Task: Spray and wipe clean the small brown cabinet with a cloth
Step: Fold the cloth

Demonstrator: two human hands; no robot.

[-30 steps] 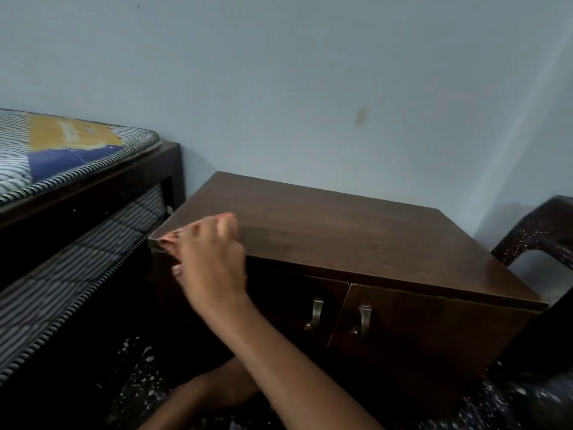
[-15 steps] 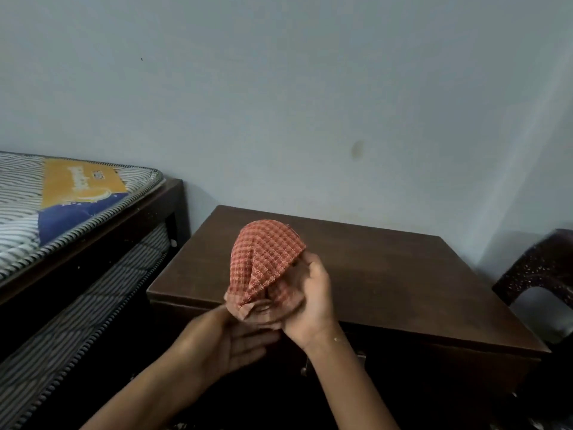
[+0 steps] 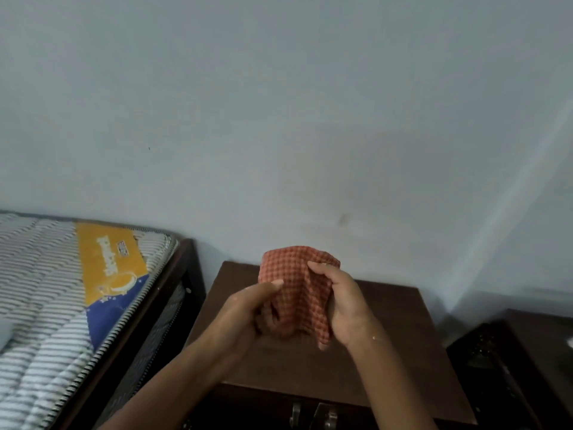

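The small brown cabinet (image 3: 400, 346) stands against the wall, its top facing me and two metal door handles (image 3: 313, 414) showing at the bottom edge. Above its top I hold an orange checked cloth (image 3: 297, 280) in both hands. My left hand (image 3: 248, 315) grips the cloth's left side with thumb on the front. My right hand (image 3: 344, 305) pinches its right edge. The cloth hangs bunched between them, clear of the wood. No spray bottle is in view.
A bed with a striped mattress (image 3: 46, 305) and a yellow and blue label (image 3: 111, 268) in a dark frame sits close on the left. A dark speckled chair (image 3: 508, 367) stands at the right. The pale wall (image 3: 279, 119) is right behind the cabinet.
A second ago my right hand wiped the cabinet's left front corner. Both hands then lifted the cloth above the top and have spread it wider. The view has tilted up and shifted right.
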